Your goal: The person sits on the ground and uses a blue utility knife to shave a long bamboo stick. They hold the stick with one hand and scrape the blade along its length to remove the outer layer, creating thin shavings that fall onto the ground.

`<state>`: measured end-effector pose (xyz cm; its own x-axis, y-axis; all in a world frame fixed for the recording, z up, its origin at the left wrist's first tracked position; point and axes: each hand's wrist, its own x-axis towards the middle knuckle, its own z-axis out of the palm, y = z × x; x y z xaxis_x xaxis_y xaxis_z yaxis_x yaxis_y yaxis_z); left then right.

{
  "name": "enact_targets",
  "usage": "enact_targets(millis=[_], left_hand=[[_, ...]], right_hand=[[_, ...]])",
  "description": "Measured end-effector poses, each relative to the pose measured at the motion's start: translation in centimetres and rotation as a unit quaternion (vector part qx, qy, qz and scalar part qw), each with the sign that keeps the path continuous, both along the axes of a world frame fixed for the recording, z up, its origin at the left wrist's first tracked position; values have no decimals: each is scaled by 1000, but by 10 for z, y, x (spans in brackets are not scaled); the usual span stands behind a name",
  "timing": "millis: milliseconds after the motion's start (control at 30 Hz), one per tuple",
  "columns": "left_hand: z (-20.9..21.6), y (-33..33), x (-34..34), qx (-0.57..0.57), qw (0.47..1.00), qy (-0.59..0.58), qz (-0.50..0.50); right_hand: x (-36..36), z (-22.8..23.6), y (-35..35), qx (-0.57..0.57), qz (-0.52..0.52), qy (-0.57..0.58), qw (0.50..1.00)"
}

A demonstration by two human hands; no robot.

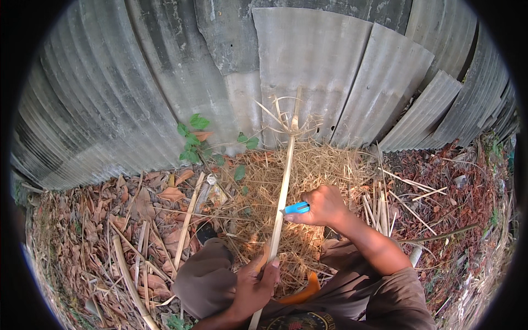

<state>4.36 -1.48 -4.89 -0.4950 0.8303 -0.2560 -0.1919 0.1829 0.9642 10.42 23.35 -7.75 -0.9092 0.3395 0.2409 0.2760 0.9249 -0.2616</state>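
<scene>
A long, pale bamboo strip [284,187] slants away from my lap, with thin curled shavings [294,131] still attached near its far end. My left hand [254,289] is closed around the near part of the strip, beside my knee. Farther up, my right hand [324,206] grips a blue-handled knife [297,207]. Its blade end meets the strip's right edge; the blade itself is barely visible.
Thin straw-like shavings [330,165] cover the ground ahead. Dry brown leaves and loose bamboo strips [188,220] lie at left, with more cut pieces [379,209] at right. A corrugated metal fence [308,49] stands across the far side. A leafy green plant [192,137] grows near its foot.
</scene>
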Motion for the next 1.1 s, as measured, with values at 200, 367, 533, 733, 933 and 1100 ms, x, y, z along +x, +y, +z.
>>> enact_targets(millis=[200, 367, 533, 733, 933, 1100], left_hand=[[4, -3, 7, -20, 1000, 6, -11], [-1, -3, 9, -19, 999, 32, -28], [1, -4, 22, -39, 998, -2, -48], [-1, 2, 16, -20, 999, 6, -41], [12, 4, 5, -9, 998, -59, -1], [10, 2, 6, 12, 997, -79, 22]], right_hand=[[-3, -8, 36, 28, -101, 28, 994], [-8, -7, 48, -36, -120, -9, 992], [-4, -24, 103, -46, -255, -32, 965], [-2, -6, 96, -237, -273, -52, 931], [21, 1, 26, -56, -54, 42, 996], [17, 20, -10, -69, 8, -41, 997]])
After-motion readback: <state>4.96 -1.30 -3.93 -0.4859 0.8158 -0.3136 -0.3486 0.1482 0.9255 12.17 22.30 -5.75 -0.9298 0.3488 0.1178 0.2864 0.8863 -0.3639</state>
